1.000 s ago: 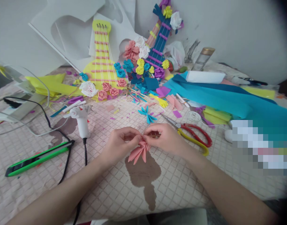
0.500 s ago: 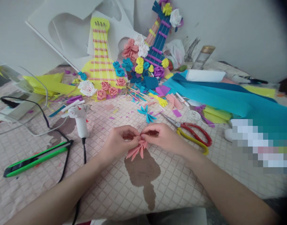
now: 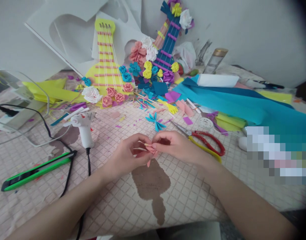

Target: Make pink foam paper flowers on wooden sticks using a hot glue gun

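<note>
I have the small salmon-pink folded-paper flower (image 3: pixel 153 151) between both bare hands, low over the off-white quilted cloth (image 3: pixel 193 196) and just beyond the irregular brown patch (image 3: pixel 151 181) on it; whether it touches the cloth I cannot tell from here. The relation I judge most telling is how it sits at the fingertips: it lies to the right of the left hand (image 3: pixel 126 156) and to the left of the right hand (image 3: pixel 173 146), so neither is nearer, both being in contact. The right thumb and forefinger are pressed together on its gathered far end, while the left thumb lies along its near side with the fingers curled over it, covering most of the petals. A tiny pale-yellow sliver (image 3: pixel 148 145) shows at the pinch, too small for me to name. As far as I can see, the flower's long axis runs from that pinch back toward the wearer, and one narrow petal points down that way, below the left thumb. Past the fingertips lies a bright-blue star-shaped paper flower (image 3: pixel 156 122), well apart from them; the red-and-yellow-handled metal scissors (image 3: pixel 191 133) lie just beyond the right hand, and the white plastic glue gun (image 3: pixel 85 133) stands left of the left hand.
</note>
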`<state>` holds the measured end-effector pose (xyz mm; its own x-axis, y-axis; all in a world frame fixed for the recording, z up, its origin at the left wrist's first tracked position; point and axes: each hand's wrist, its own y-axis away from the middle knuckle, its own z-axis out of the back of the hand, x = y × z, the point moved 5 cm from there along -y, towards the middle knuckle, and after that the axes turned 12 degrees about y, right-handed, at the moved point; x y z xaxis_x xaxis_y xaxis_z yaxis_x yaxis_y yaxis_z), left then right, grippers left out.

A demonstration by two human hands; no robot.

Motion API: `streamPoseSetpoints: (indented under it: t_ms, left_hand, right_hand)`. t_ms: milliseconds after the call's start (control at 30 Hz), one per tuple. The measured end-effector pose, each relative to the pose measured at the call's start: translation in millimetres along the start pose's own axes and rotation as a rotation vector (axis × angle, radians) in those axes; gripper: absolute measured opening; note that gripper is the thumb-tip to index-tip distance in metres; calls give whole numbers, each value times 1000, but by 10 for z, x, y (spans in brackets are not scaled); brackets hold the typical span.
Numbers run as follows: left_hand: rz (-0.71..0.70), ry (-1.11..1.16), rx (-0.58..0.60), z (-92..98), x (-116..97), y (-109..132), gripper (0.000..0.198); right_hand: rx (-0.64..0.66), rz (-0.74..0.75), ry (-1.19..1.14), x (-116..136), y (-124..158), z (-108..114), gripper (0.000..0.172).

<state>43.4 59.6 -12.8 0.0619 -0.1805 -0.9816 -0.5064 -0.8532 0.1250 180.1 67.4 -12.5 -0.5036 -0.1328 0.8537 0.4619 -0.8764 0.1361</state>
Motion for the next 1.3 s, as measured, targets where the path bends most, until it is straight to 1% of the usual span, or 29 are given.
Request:
streamPoseSetpoints:
  t_ms: [200, 300, 400, 600, 700, 800, 933, 1000, 1100, 1200, 1300]
  left_hand:
    - [21, -30, -37, 24, -64, 10, 16]
    - [-4, -44, -47, 28, -78, 20, 15]
    - [-73, -97, -70, 41, -76, 29, 15]
    - [-270, -298, -126, 74, -95, 49, 20]
    - [-320, -381, -160, 82, -136, 62, 20]
    - [-304, -376, -163, 77, -160, 68, 22]
    - [-274, -287, -122, 57, -162, 70, 21]
    - [-255, -236, -132, 67, -152, 69, 18]
    - [-189, -179, -174, 105, -122, 59, 20]
    - [-114, -143, -151, 115, -100, 44, 26]
    - [-47, -102, -137, 124, -87, 33, 21]
  right_hand:
    - [53, -1, -42, 17, 7, 9, 16]
    - [46, -22, -93, 12, -3, 10, 16]
    - [27, -50, -150, -1, -8, 2, 17]
    - [-12, -72, -226, -20, 2, -3, 20]
    - [-17, -66, -265, -21, 5, -2, 20]
    - [-24, -92, -266, -22, 4, 8, 18]
    - [-25, -147, -279, -17, 7, 3, 13]
    - [-16, -151, -311, -10, 8, -21, 13]
    - [-19, -136, -331, -2, 11, -54, 15]
    - [-32, -108, -270, 5, 13, -55, 18]
    - [-37, -89, -205, 5, 16, -36, 19]
